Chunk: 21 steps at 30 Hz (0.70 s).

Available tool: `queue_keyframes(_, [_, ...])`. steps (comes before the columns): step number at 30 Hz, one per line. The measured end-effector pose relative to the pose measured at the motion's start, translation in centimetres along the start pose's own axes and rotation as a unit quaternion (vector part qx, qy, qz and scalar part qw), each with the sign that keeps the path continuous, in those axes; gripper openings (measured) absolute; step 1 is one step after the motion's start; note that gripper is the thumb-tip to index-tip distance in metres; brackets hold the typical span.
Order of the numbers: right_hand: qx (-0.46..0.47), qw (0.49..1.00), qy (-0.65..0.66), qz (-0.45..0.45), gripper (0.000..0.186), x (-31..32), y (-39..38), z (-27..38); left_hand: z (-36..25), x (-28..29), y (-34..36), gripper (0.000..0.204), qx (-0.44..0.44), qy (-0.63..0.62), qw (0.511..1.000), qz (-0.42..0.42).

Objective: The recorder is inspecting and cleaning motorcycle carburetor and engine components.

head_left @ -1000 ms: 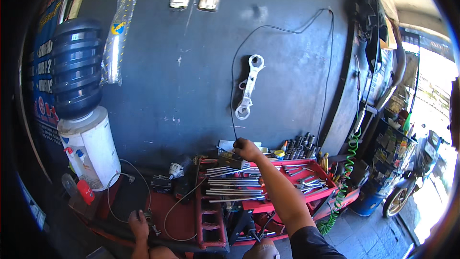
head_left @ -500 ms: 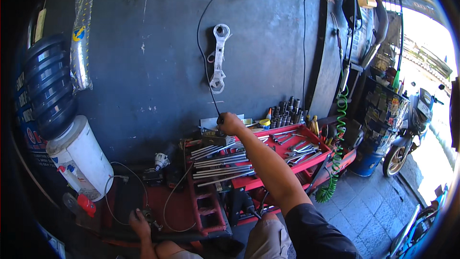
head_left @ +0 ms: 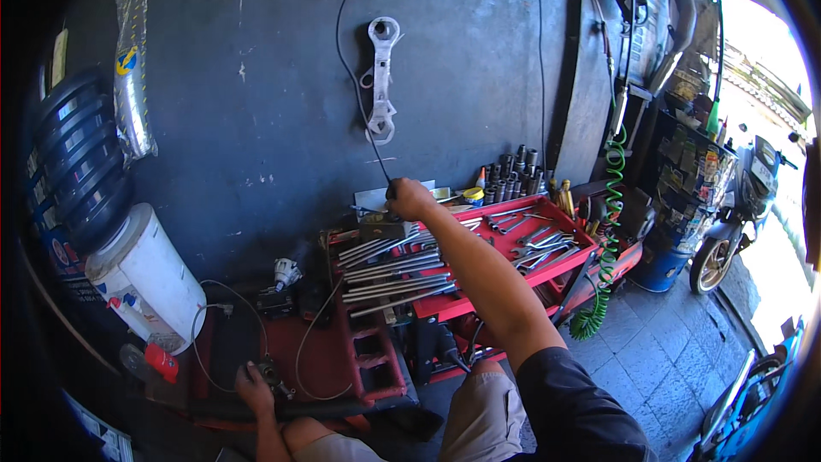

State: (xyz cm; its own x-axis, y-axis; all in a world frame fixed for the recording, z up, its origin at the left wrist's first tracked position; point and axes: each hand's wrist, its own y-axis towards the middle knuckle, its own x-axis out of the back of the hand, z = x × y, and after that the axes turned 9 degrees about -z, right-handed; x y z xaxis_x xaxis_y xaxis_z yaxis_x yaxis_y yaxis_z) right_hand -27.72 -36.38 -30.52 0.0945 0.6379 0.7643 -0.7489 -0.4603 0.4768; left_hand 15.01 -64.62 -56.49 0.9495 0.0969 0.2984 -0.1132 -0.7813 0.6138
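Two hands, well apart: the right hand (head_left: 410, 200) clasps a black cable (head_left: 382, 166) above the red tray (head_left: 560, 266), its lower stretch slanting steeply up-left; the left hand (head_left: 254, 391) meets a metal part (head_left: 272, 373), grip unclear.

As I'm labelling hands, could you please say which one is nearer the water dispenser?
Left: the left hand is below and right of the water dispenser; the right hand is much farther right.

Dim bluish wall (head_left: 462, 60), blown-out daylight at right, fisheye-bent edges, black corners
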Motion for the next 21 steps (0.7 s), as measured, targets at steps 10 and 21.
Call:
queue_keyframes(10, [0.036,0.999,0.007,0.036,0.025,1.2,0.2,0.4,-0.7,1.0,0.2,0.034,0.011,0.002,1.0,0.021])
queue_keyframes(21, [0.028,0.999,-0.002,0.029,0.028,1.7,-0.4,0.9,-1.0,0.9,0.3,0.034,0.017,-0.013,1.0,0.015])
